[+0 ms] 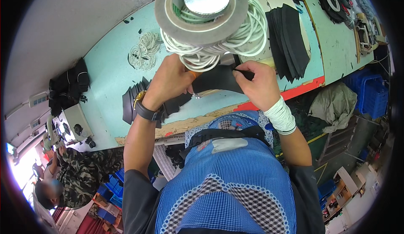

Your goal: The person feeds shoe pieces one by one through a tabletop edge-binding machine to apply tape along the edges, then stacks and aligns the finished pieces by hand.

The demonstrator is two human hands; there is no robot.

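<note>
Through the head feed I see the right hand pinching one end of a black panel, while the left hand meets the other, fingertips too hidden for me to tell its grip. The panel spans between them near the table's front edge, presumably kept flat; black stacks flank it, seemingly within easy reach.

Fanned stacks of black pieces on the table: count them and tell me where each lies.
2: the right stack, right of the right hand; the left stack, partly hidden by the wrist of the left hand. More may be hidden.
</note>
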